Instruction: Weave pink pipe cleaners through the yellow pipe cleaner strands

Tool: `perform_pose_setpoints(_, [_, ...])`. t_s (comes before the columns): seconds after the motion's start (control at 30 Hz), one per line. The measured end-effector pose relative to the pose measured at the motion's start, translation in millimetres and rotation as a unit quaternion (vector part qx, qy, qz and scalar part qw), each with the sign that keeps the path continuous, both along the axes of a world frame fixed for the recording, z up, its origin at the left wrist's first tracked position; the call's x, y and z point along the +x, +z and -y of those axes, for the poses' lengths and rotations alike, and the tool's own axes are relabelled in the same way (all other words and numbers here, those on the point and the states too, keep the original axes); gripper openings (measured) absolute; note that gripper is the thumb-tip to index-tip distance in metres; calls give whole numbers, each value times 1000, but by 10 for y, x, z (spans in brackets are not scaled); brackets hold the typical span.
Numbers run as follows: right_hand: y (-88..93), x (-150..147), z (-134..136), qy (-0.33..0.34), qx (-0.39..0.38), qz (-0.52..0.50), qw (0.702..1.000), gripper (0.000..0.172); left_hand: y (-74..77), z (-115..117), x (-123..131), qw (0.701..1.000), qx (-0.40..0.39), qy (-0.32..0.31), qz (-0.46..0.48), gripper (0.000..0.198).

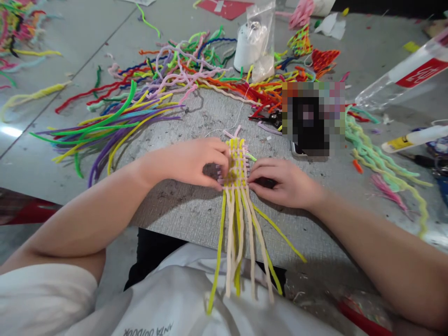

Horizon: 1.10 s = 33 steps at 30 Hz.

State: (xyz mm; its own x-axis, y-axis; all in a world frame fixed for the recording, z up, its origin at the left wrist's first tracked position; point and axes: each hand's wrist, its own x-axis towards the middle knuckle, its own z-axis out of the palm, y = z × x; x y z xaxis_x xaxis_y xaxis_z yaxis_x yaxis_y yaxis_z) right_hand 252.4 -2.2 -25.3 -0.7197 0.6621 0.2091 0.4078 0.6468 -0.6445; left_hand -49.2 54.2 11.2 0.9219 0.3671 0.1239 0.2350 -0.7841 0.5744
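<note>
Lying on the grey tabletop (pixel 196 116), the yellow, cream and lilac chenille-stem weave (pixel 237 163) trails loose strands (pixel 230 233) toward the person; the right hand (pixel 285 182) pinches its lower right edge; the left hand (pixel 185 161) curls at its left edge, whether gripping I cannot tell.

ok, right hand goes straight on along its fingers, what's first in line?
The woven pipe-cleaner strip, yellow and pale pink: the right hand's fingertips are at its right edge, apparently touching; exact contact is unclear.
</note>
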Motion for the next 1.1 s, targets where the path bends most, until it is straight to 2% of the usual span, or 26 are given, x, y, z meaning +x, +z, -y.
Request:
perform_pose_setpoints(0.13, [0, 11, -23, 23, 28, 7, 999, 21, -47, -25, 2, 999, -23, -39, -11, 3])
perform_pose_setpoints(0.33, [8, 34, -51, 47, 24, 40, 998, 23, -58, -44, 27, 998, -45, -32, -1, 10])
perform_pose_setpoints(0.47, [-12, 33, -53, 39, 30, 60, 997, 23, -71, -25, 42, 999, -44, -27, 2, 11])
perform_pose_setpoints(0.73, [-58, 34, -72, 40, 43, 12, 998, 18, -112, -22, 39, 999, -50, -14, -3, 12])
perform_pose_setpoints(0.8, [-41, 38, -79, 28, 31, -15, 999, 15, -104, -31, 25, 999, -52, -10, -7, 12])
perform_pose_setpoints(0.97, [-23, 48, -108, -66, 12, -57, 996, 13, -52, -37, -10, 998, -67, -8, 10, 6])
perform_pose_setpoints(1.1, [-31, 53, -114, -45, 14, -61, 997, 9, -10, -13, -6, 999, -38, 9, 28, 11])
